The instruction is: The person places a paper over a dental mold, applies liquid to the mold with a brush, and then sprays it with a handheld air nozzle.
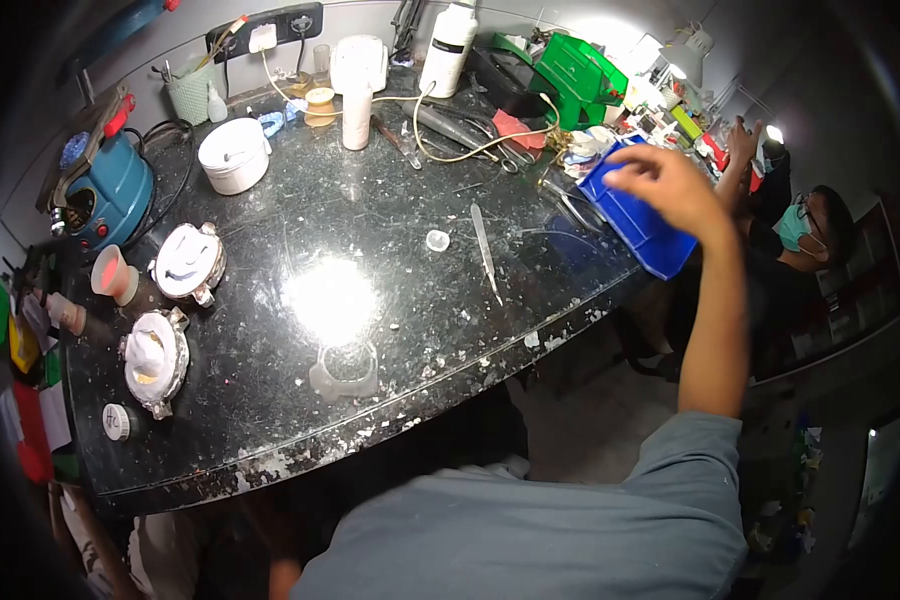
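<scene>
My right hand point(675, 195) is raised over a blue plastic bin point(638, 225) at the right end of the dark speckled bench. Its fingers are curved, with a gap between thumb and forefinger and nothing seen in it. The bin sticks out past the bench edge in this view. Left of the bin lie metal tweezers point(574, 208) and a slim scalpel-like tool point(485, 250), with a small clear cup point(437, 240) beside it. My left hand is out of view.
Two metal flasks with white plaster point(185, 262) point(155, 360) stand at the left, near a blue machine point(110, 190). A white tub point(234, 158), a white bottle point(448, 55) and a green bin point(580, 80) line the back. A masked person point(805, 230) sits at the right.
</scene>
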A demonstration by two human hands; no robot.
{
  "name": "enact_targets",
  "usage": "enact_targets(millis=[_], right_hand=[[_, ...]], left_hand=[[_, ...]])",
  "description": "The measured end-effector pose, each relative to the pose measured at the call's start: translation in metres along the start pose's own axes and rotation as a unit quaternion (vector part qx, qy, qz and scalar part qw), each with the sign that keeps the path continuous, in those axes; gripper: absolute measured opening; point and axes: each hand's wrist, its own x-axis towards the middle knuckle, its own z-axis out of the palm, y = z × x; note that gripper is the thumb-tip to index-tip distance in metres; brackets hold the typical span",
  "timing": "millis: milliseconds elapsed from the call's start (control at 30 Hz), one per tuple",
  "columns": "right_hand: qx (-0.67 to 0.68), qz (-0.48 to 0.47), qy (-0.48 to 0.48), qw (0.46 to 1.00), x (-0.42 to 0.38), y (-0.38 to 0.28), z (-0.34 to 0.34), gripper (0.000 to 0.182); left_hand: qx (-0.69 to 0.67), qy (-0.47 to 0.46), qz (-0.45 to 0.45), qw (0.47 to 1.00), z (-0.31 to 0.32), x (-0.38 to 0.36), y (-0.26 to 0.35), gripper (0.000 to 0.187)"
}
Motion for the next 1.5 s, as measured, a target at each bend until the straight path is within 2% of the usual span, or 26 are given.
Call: enact_targets(millis=[33, 100, 267, 367, 433, 467, 567, 833, 900, 933, 967, 1000, 1067, 1100, 1200, 1300, 1400, 1500], right_hand=[[-0.042, 0.021, 0.063, 0.997, 0.007, 0.013, -0.011, 0.042], [-0.094, 0.004, 0.148, 0.984, 0.026, 0.064, -0.030, 0.041], [-0.103, 0.009, 0.174, 0.979, 0.046, 0.116, -0.054, 0.039], [-0.125, 0.027, 0.161, 0.979, 0.056, 0.112, -0.052, 0.035], [-0.139, 0.100, 0.175, 0.970, 0.055, 0.119, -0.052, 0.035], [-0.199, 0.124, 0.189, 0.953, 0.052, 0.117, -0.051, 0.036], [-0.185, 0.114, 0.205, 0.954, 0.060, 0.149, -0.046, 0.036], [-0.170, 0.104, 0.199, 0.959, 0.058, 0.108, -0.043, 0.041], [-0.161, 0.071, 0.227, 0.958, 0.063, 0.102, -0.040, 0.041], [-0.170, 0.083, 0.194, 0.963, 0.069, 0.105, -0.044, 0.057], [-0.169, 0.078, 0.194, 0.963, 0.074, 0.107, -0.039, 0.057], [-0.171, 0.003, 0.283, 0.944, 0.079, 0.104, -0.031, 0.068], [-0.155, -0.080, 0.379, 0.909, 0.085, 0.095, -0.026, 0.096], [-0.149, -0.096, 0.401, 0.899, 0.087, 0.088, -0.024, 0.084], [-0.178, -0.129, 0.369, 0.903, 0.106, 0.103, -0.028, 0.071], [-0.144, -0.136, 0.351, 0.915, 0.119, 0.097, -0.026, 0.068], [-0.167, -0.117, 0.330, 0.922, 0.138, 0.103, -0.021, 0.066], [-0.162, -0.113, 0.321, 0.926, 0.151, 0.106, -0.012, 0.059]], left_hand=[[0.003, -0.007, -0.014, 1.000, 0.002, -0.006, -0.003, 0.025], [0.000, -0.001, -0.039, 0.999, 0.004, -0.003, -0.008, 0.026], [-0.007, 0.023, -0.029, 0.999, 0.013, 0.022, -0.008, 0.029], [-0.004, 0.052, -0.002, 0.999, 0.009, 0.059, 0.005, 0.030], [-0.005, 0.065, 0.014, 0.998, 0.006, 0.080, 0.011, 0.031], [-0.006, 0.071, 0.021, 0.997, 0.004, 0.090, 0.013, 0.031], [-0.006, 0.081, 0.029, 0.996, -0.001, 0.105, 0.015, 0.033], [-0.010, 0.072, 0.026, 0.997, 0.008, 0.116, 0.014, 0.037], [-0.014, 0.068, 0.028, 0.997, 0.014, 0.118, 0.017, 0.038], [-0.016, 0.066, 0.027, 0.997, 0.017, 0.117, 0.018, 0.039], [-0.017, 0.066, 0.025, 0.997, 0.020, 0.118, 0.018, 0.039], [-0.019, 0.066, 0.027, 0.997, 0.022, 0.119, 0.019, 0.040], [-0.025, 0.067, 0.024, 0.997, 0.029, 0.117, 0.018, 0.041], [-0.028, 0.068, 0.023, 0.997, 0.031, 0.116, 0.018, 0.042], [-0.049, 0.080, 0.037, 0.995, 0.041, 0.112, 0.019, 0.043], [-0.065, 0.098, 0.045, 0.992, 0.046, 0.116, 0.025, 0.045], [0.056, 0.096, 0.054, 0.992, 0.044, 0.141, 0.029, 0.036], [0.070, 0.084, 0.059, 0.992, 0.038, 0.143, 0.032, 0.036]])
